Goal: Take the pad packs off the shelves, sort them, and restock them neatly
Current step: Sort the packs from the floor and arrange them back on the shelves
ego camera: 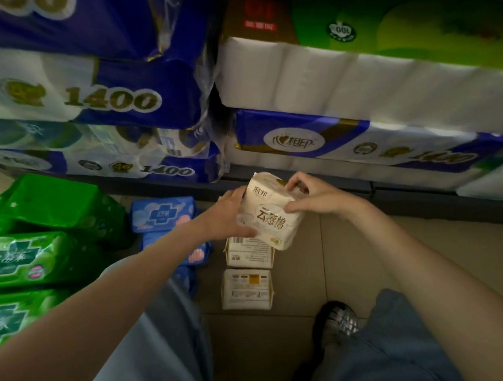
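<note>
Cream pad pack [272, 212], underside hidden, both hands' grip

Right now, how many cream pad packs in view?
3. One cream pack is held in both hands, left hand and right hand. Two lie on the floor below it: the nearer-shelf pack and the nearest pack. More could be hidden underneath.

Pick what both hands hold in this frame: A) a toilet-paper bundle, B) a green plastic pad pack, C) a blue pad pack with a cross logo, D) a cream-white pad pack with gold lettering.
D: the left hand and right hand both grip the cream-white pad pack with gold lettering, above two more cream packs lying on the tiled floor.
</note>
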{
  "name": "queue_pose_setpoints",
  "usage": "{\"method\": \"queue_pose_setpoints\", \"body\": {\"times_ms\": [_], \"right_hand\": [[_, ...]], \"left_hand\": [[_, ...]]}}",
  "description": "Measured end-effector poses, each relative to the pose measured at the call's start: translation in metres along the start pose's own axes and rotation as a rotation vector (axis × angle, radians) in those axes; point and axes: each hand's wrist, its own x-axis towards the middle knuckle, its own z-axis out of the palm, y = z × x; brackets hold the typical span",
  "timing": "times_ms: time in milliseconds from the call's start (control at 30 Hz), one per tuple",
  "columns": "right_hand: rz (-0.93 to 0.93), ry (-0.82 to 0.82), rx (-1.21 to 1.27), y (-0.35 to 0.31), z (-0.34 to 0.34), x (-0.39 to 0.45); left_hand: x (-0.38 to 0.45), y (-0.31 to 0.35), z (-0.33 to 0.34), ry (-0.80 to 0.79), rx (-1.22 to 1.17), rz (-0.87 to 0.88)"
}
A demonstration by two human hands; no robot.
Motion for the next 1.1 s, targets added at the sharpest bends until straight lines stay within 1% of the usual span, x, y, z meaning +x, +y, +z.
{"method": "queue_pose_setpoints", "body": {"times_ms": [33, 133, 200, 300, 367, 533, 700, 733, 800, 900, 967, 1033, 1100], "right_hand": [[-0.016, -0.006, -0.053, 0.000, 0.000, 0.000], [-0.045, 0.048, -0.426, 0.006, 0.002, -0.002], [-0.014, 0.076, -0.575, 0.014, 0.004, -0.008], [0.041, 0.082, -0.557, 0.028, 0.006, -0.014], [0.046, 0.096, -0.512, 0.035, 0.010, -0.015], [0.025, 0.113, -0.426, 0.057, 0.025, -0.008], [0.032, 0.142, -0.347, 0.079, 0.027, -0.006], [0.037, 0.143, -0.338, 0.083, 0.024, -0.007], [0.042, 0.150, -0.337, 0.087, 0.018, -0.012], [0.077, 0.183, -0.354, 0.084, 0.004, -0.018], [0.092, 0.214, -0.357, 0.075, -0.009, -0.023], [0.078, 0.213, -0.380, 0.060, -0.024, -0.027], [0.042, 0.209, -0.390, 0.038, -0.041, -0.034]], "left_hand": [[0.001, 0.000, 0.001, 0.014, 0.039, 0.001], [0.002, -0.011, 0.006, 0.065, 0.272, 0.002], [0.003, -0.021, 0.024, -0.013, 0.437, 0.000], [0.007, -0.030, 0.064, -0.202, 0.686, 0.033], [0.013, -0.031, 0.087, -0.268, 0.793, 0.048], [0.032, -0.032, 0.108, -0.248, 0.896, 0.010], [0.043, -0.037, 0.120, -0.191, 1.076, 0.029], [0.044, -0.038, 0.122, -0.188, 1.080, 0.026], [0.047, -0.034, 0.118, -0.176, 1.012, 0.010], [0.051, -0.017, 0.095, -0.138, 0.792, -0.009], [0.054, -0.001, 0.064, -0.188, 0.580, -0.046], [0.055, 0.014, 0.028, -0.290, 0.329, -0.100], [0.054, 0.027, -0.007, -0.366, 0.191, -0.094]]}}
